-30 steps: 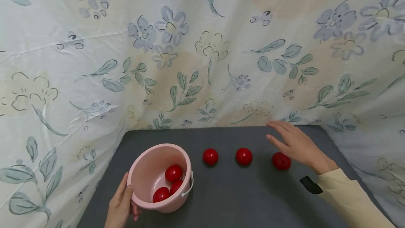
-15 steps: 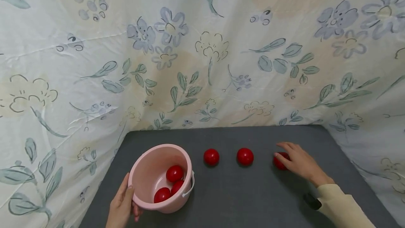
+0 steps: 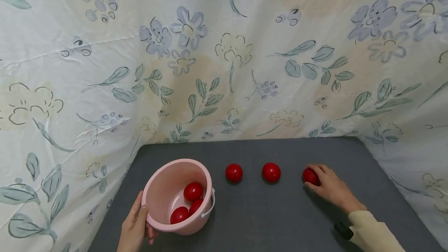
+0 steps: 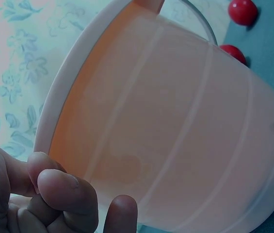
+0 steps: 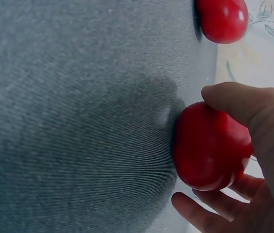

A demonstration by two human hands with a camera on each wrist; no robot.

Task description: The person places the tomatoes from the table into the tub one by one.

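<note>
Three red balls (image 3: 193, 192) lie in the pink bucket (image 3: 163, 194), near the left edge of the tabletop (image 3: 266, 217), in the head view; the left hand (image 3: 134, 224) grips the bucket by its rim. Two loose balls (image 3: 271, 172) sit toward the far edge, and the right hand (image 3: 329, 186) holds the outermost ball (image 3: 310, 177), toward the far right corner. The left wrist view shows the left hand at the bucket's rim. In the right wrist view, the thumb touches the outermost ball, fingers curling along its other side

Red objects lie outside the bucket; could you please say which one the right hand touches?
The rightmost object, farthest from the bucket: the right hand grips it, while no hand touches the middle object or left object.
</note>
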